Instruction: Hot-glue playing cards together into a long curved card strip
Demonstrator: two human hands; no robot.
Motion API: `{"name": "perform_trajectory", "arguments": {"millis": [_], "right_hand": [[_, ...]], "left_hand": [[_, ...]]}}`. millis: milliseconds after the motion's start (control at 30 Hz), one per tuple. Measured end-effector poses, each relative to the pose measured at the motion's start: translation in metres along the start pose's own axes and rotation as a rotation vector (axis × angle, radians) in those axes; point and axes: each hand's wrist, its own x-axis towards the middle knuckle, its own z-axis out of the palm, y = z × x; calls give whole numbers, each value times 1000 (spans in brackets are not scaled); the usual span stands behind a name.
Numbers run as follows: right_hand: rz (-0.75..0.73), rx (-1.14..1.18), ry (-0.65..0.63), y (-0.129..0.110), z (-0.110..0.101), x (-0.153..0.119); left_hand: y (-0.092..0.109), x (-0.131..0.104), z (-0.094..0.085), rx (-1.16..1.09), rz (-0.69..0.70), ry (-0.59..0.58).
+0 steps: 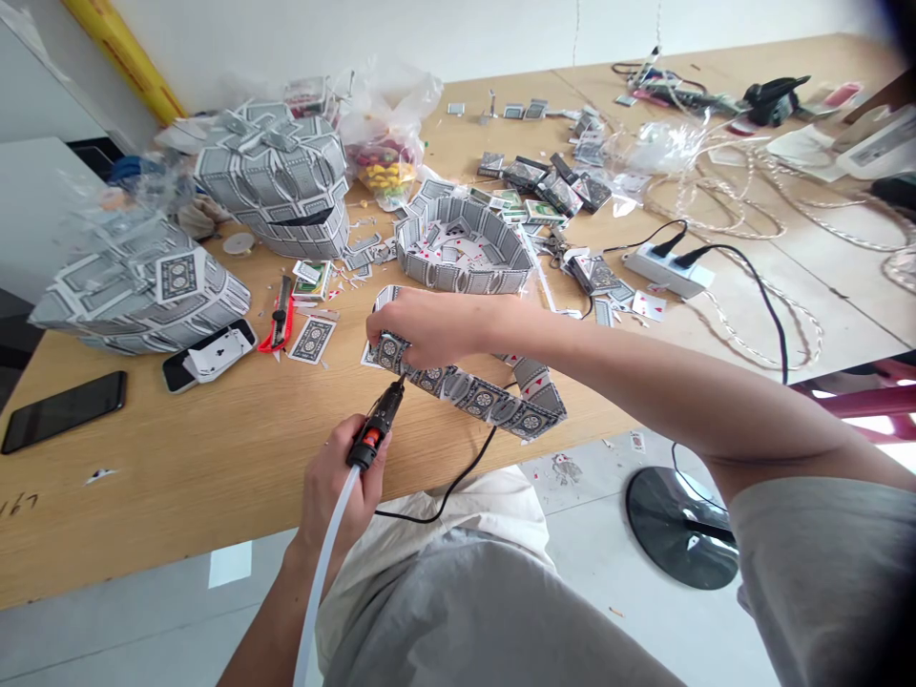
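My left hand [342, 472] is wrapped around a black hot glue gun [378, 425] with a red trigger and a long white glue stick [323, 563] trailing from its rear. The gun's nozzle points up at the lower edge of a band of folded playing cards [487, 399]; whether it touches, I cannot tell. My right hand [422, 327] reaches across from the right and grips the band's left end, fingers curled over it. The band bends round into a loop, tilted above the table edge. Behind it stands a heart-shaped card box [465, 277] with card faces on its floor.
Two finished-looking card boxes [276, 176] [143, 296] stand at the left. Nearby lie a red utility knife [279, 320], loose cards [313, 340] and two phones [64, 410] [178, 367]. Card packs [558, 191], a power strip [669, 269] and looped cords [751, 205] lie right.
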Motion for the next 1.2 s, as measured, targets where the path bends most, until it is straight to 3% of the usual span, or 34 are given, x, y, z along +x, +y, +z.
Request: {"name": "perform_trajectory", "arguments": {"millis": [1200], "right_hand": [[74,-21,-89,-14,-6,-4]], "left_hand": [[2,7,0,-25,-11,-1]]}}
